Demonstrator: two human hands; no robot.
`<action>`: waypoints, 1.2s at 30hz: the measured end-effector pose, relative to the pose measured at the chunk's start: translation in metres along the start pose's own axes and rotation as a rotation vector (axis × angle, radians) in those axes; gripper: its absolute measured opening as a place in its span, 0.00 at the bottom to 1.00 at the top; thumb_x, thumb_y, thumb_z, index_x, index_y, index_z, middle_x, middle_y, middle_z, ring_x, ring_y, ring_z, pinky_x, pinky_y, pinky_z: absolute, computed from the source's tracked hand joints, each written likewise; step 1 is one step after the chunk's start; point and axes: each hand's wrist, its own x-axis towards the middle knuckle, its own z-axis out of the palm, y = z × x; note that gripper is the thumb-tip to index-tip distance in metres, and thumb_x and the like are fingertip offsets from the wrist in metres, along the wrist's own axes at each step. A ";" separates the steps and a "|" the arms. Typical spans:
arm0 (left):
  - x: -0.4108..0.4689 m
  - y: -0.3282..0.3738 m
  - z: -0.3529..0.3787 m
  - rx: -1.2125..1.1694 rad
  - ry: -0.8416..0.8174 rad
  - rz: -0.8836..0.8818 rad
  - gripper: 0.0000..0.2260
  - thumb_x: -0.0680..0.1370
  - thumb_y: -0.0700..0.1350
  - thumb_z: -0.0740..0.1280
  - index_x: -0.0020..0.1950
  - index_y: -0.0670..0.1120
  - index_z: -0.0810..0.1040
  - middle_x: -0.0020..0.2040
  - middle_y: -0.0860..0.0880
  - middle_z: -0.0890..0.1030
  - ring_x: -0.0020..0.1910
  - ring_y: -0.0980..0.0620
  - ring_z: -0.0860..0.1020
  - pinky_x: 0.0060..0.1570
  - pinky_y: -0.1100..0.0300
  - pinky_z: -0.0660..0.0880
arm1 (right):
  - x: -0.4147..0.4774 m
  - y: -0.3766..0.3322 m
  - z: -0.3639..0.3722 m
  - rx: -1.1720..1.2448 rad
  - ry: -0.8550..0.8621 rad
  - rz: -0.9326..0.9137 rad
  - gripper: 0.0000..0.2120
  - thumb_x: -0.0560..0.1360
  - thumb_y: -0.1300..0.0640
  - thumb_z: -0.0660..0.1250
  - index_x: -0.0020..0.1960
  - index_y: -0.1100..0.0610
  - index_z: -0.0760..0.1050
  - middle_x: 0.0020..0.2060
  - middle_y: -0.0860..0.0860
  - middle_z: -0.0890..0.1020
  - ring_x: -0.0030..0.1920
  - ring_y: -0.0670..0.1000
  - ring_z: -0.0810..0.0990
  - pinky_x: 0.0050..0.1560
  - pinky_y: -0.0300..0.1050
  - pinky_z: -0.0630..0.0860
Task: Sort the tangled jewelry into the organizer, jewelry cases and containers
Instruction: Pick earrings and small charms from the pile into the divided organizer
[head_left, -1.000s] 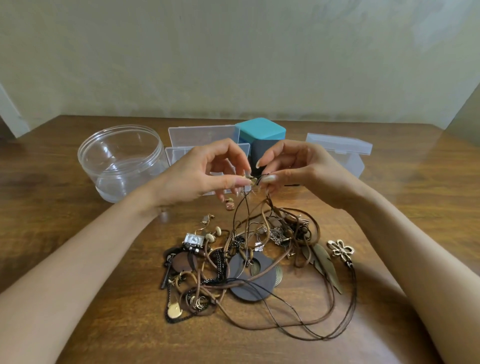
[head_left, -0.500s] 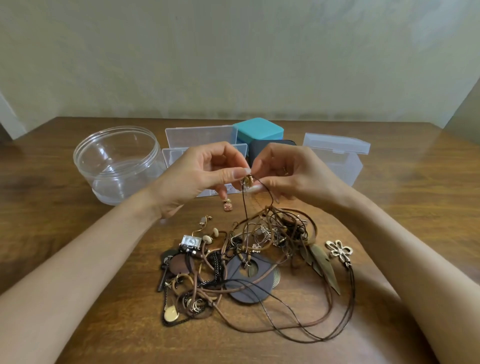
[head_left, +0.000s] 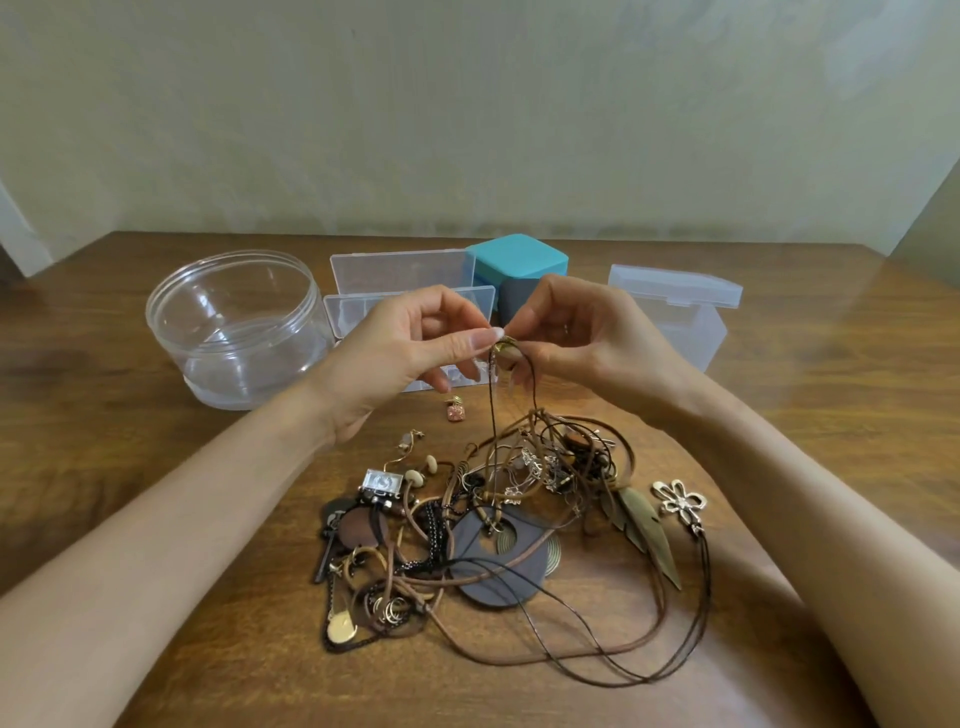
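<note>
A tangled heap of jewelry (head_left: 498, 540) lies on the wooden table (head_left: 104, 467): brown cords, dark discs, a leaf pendant, a metal flower pendant (head_left: 679, 503). My left hand (head_left: 410, 358) and my right hand (head_left: 582, 338) meet above the heap. Both pinch a small gold piece (head_left: 503, 347) on a thin dark cord (head_left: 493, 410) that runs down into the tangle. Behind my hands stand a clear compartment organizer (head_left: 374, 306) with its lid up, a teal jewelry case (head_left: 519, 260) and a dark case (head_left: 514, 299).
A round clear plastic container (head_left: 234, 327) stands open at the left. At the right sits a frosted plastic box (head_left: 680, 312) with its lid shut. A small pink earring (head_left: 455, 410) lies alone between organizer and heap. A pale wall rises behind the table.
Both hands have kept pinching the gold piece and lifted it slightly, drawing the dark cord more upright out of the tangle. The heap has barely shifted.
</note>
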 end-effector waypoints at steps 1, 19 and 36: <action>0.000 0.000 0.001 -0.015 -0.001 -0.040 0.13 0.67 0.48 0.70 0.48 0.45 0.76 0.39 0.51 0.81 0.36 0.58 0.79 0.30 0.67 0.74 | 0.000 0.001 0.000 -0.023 0.017 -0.008 0.07 0.72 0.70 0.69 0.43 0.59 0.75 0.38 0.54 0.83 0.38 0.51 0.83 0.42 0.43 0.80; -0.005 0.011 -0.004 -0.196 -0.175 -0.303 0.10 0.66 0.40 0.69 0.46 0.40 0.78 0.37 0.48 0.80 0.27 0.60 0.76 0.23 0.72 0.71 | 0.000 -0.001 -0.013 -0.104 0.047 -0.082 0.05 0.71 0.69 0.71 0.42 0.62 0.76 0.42 0.55 0.83 0.40 0.50 0.82 0.45 0.43 0.80; -0.006 0.015 -0.001 -0.214 -0.098 -0.167 0.10 0.68 0.41 0.68 0.48 0.42 0.75 0.32 0.53 0.80 0.26 0.59 0.74 0.21 0.71 0.68 | -0.001 -0.002 -0.003 -0.165 0.132 -0.188 0.06 0.71 0.68 0.69 0.45 0.60 0.75 0.42 0.51 0.81 0.44 0.50 0.82 0.49 0.45 0.80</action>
